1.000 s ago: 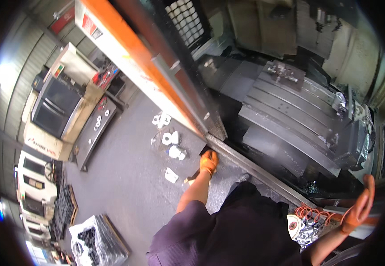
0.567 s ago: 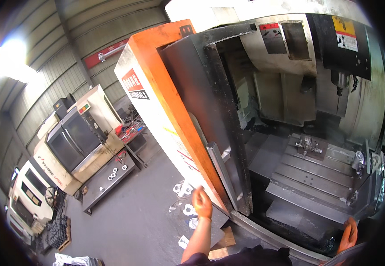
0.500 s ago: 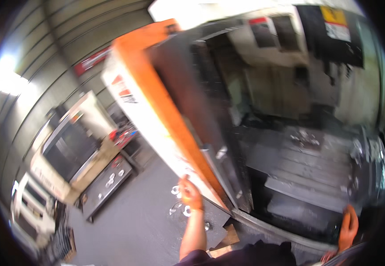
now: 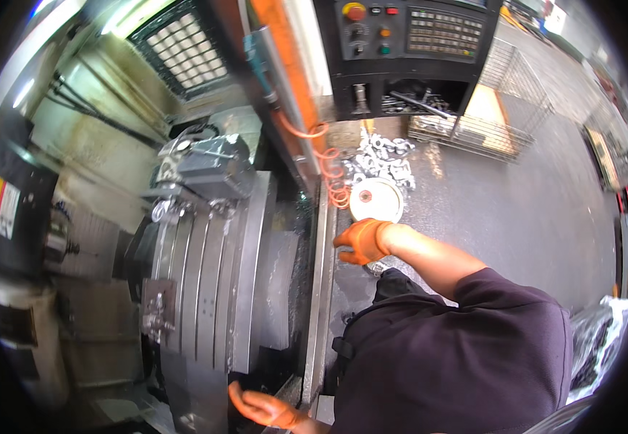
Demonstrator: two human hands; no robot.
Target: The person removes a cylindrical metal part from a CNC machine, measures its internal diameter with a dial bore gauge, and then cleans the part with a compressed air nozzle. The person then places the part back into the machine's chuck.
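Note:
My left hand (image 4: 265, 409), in an orange glove, is at the lower edge of the machine opening, just below the near corner of the slotted metal table (image 4: 205, 289). Its fingers are stretched out and nothing shows in them. My right hand (image 4: 363, 241), also orange-gloved, hovers beside the machine's sill (image 4: 320, 275), close to a white round bucket (image 4: 388, 210). Its fingers are loosely bent and apart, with no held thing visible. On the table sit a dark grey clamping unit (image 4: 216, 168) and a small block fixture (image 4: 159, 304).
A coiled orange air hose (image 4: 336, 173) hangs by the door frame. Shiny metal parts (image 4: 383, 160) lie heaped behind the bucket. A control panel (image 4: 440, 32) with buttons stands above a shelf of tools (image 4: 419, 101); a wire cage (image 4: 506, 148) is beside it.
The view has swung right, from the orange-and-white door and another machine to the table, control panel and bucket. Both hands appear in new places; neither has visibly taken hold of anything.

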